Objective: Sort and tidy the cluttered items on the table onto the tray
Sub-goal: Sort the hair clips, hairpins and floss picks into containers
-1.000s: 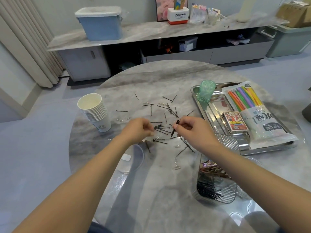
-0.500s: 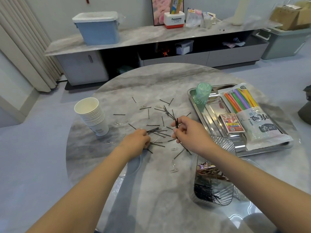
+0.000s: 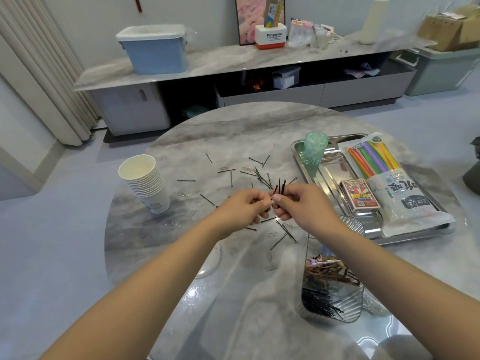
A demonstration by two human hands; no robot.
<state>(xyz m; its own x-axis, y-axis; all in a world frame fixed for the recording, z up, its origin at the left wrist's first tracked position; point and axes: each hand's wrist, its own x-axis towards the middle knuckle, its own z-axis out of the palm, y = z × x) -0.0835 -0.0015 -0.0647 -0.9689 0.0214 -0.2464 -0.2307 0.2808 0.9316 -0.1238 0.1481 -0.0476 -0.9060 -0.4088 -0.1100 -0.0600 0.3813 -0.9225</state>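
A: Tray (image 3: 374, 233) of steel lies at the right side of the round marble table (image 3: 233, 131); on it, a packet of coloured straws (image 3: 389, 183) along the right rim, a small red card box (image 3: 359, 195) just beside the packet, and a green cup (image 3: 313, 149) upside down at the far left corner.

B: And off the tray?

A: A stack of paper cups (image 3: 145, 181) stands at the table's left side, well apart from the tray; a clear ribbed dish (image 3: 335, 289) sits near the front edge, under the right forearm, holding a heap of black pins and some brownish pieces; whether the dish touches the tray I cannot tell.

B: The hands?

A: They meet fingertip to fingertip above the table's middle; the right hand (image 3: 301, 203) pinches a small bunch of black hairpins (image 3: 280, 187), their ends standing up past the thumb; the left hand (image 3: 244, 206) is curled, fingertips at the base of that bunch, and seems to pinch it too.

B: The smallest things?

A: Loose hairpins (image 3: 259, 175) lie scattered across the middle of the table; paper clips (image 3: 184, 194) of silver wire lie among them.
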